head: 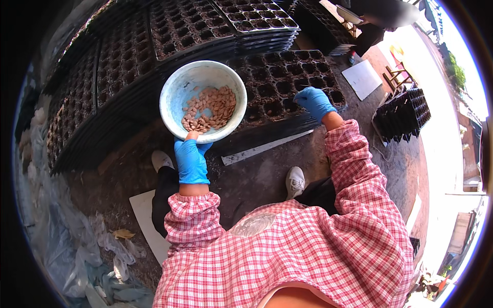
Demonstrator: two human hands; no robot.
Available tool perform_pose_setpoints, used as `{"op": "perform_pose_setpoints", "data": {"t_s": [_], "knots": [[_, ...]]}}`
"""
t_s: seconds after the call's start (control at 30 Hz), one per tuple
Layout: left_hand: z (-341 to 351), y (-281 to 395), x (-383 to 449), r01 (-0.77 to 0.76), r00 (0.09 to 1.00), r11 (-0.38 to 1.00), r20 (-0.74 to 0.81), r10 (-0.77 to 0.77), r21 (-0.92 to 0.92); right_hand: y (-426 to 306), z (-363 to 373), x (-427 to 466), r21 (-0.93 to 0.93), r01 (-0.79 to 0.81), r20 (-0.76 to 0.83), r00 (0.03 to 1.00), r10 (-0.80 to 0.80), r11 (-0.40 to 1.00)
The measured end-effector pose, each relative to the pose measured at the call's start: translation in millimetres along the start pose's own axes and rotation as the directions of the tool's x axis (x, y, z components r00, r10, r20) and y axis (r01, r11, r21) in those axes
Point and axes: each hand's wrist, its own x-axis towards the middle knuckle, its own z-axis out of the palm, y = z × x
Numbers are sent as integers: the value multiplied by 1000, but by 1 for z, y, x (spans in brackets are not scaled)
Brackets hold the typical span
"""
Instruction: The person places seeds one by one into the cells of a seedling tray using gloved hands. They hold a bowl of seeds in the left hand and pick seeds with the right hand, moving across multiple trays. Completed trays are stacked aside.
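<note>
My left hand (192, 159), in a blue glove with the thumb bare, grips the near rim of a worn white plastic bowl (166, 102). Flat tan seeds (215, 104) lie in it, mostly toward its right side. Over the front right of a black seedling tray (325, 56) hovers my gloved right hand (315, 103). Its fingers are drawn together, and whether they hold a seed is hidden. Dark soil fills the tray's cells, each with a hollow; pale seeds show in a few front-row cells. The bowl covers part of the tray's left side.
Stacks of soil-filled seedling trays (188, 25) stand behind and left. Another person (369, 38) sits at the upper right by a light basin (348, 14). Empty-looking black trays (402, 113), a white board (362, 79) and a wooden stool (398, 77) are right. Plastic sheeting (57, 231) lies left.
</note>
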Motion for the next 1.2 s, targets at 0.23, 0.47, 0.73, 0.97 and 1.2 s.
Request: {"op": "perform_pose_setpoints", "data": {"t_s": [0.23,0.47,0.73,0.97,1.2], "knots": [[-4,-3,4,16,1000,999,-23,-15,28,18,-26,-4,218,-180,194,971,139,959],[-2,-5,3,21,1000,1000,-12,-21,8,22,-31,-14,512,-246,85,968,236,823],[0,-4,4,16,1000,1000,-10,-16,4,40,-16,-13,-318,45,28,999,-38,947],[0,-5,5,6,1000,1000,-9,-6,8,35,-1,-10,-366,88,27,996,-84,927],[-1,-6,4,18,1000,1000,-14,-18,-9,34,-7,-17,-285,84,-31,995,-97,955]]}}
